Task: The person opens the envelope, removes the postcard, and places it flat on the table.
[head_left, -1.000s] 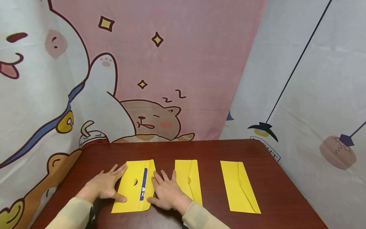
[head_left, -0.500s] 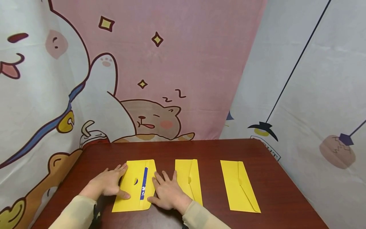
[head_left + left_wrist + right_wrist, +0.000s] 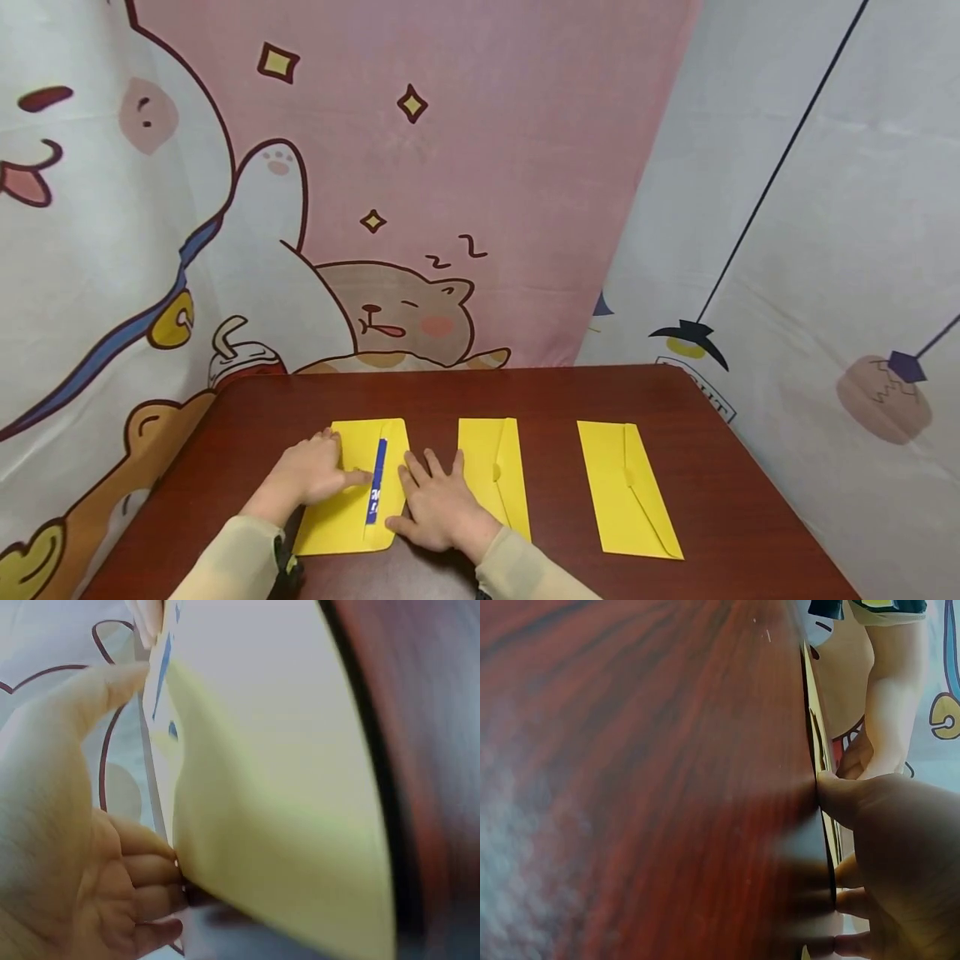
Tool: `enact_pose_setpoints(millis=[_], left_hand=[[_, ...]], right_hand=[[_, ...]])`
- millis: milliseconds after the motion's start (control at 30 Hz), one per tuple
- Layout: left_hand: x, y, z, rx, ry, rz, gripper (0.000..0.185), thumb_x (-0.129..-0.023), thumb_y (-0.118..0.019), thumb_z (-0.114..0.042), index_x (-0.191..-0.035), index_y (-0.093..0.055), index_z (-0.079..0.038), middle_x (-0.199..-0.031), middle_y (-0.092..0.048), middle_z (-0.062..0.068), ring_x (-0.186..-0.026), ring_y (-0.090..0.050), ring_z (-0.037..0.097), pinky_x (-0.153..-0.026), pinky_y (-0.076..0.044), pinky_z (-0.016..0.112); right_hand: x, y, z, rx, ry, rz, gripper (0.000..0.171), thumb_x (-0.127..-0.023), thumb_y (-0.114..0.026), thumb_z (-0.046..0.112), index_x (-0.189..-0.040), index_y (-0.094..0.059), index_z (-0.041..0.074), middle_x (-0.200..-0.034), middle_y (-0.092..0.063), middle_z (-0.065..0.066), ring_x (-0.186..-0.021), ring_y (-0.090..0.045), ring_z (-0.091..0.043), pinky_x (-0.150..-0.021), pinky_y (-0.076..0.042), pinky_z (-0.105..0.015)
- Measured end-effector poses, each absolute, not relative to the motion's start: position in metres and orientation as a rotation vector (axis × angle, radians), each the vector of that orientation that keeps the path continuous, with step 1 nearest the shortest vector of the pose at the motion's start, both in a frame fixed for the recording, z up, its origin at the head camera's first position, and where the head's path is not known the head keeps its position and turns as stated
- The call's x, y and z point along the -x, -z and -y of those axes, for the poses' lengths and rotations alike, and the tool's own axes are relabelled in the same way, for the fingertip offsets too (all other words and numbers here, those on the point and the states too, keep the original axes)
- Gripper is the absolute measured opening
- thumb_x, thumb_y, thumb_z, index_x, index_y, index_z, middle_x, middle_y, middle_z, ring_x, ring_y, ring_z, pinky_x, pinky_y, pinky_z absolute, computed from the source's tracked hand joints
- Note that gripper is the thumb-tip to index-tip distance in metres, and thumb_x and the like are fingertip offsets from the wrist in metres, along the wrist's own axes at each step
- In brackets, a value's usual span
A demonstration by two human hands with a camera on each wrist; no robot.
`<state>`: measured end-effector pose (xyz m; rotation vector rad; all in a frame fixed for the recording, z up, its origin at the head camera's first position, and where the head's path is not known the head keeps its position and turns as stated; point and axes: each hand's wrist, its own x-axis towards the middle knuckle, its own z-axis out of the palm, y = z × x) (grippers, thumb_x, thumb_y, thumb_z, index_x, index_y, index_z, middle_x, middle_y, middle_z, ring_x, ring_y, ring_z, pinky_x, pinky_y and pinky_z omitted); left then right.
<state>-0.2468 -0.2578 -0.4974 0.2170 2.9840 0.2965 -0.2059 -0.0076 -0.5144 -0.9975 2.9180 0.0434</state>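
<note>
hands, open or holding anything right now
Left hand: open, touching the leftmost yellow envelope.
Right hand: open and spread, at the flap edge of that envelope.

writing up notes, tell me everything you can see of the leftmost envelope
A yellow envelope, apparently paper, lies on the dark reddish table, its flap unfolded to the right. A blue strip with white marks shows at its mouth, and the left wrist view shows a small blue-filled cut-out. The left hand lays its thumb across it toward the strip, fingers at its left edge; the right hand touches the flap.
</note>
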Motion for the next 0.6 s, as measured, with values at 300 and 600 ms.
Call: enact_pose_setpoints(millis=[300,600], left_hand=[[0.247,0.501,0.238,-0.084,-0.366,-3.028,0.098,-0.083,-0.075,-0.063,-0.132,-0.058,0.021,-0.141,-0.05,0.046,-0.123,-0.058,0.057,-0.095,-0.052,0.067],[0.249,0.496,0.221,0.038,-0.353,-2.982,0.091,-0.082,-0.075,-0.057,-0.132,-0.061,0.019,-0.146,-0.04,0.051,-0.137,-0.042,0.065,-0.102,-0.045,0.073]], right_hand=[[0.204,0.515,0.007,0.985,-0.047,-2.921,0.082,-0.103,-0.041,0.072,-0.163,-0.044,0.017,-0.171,-0.032,-0.003,-0.156,-0.029,-0.035,-0.113,-0.027,-0.076],[0.204,0.513,0.009,0.986,-0.064,-2.92,0.081,-0.104,-0.039,0.072,-0.163,-0.044,0.016,-0.171,-0.032,-0.003,-0.156,-0.029,-0.034,-0.113,-0.027,-0.076]])
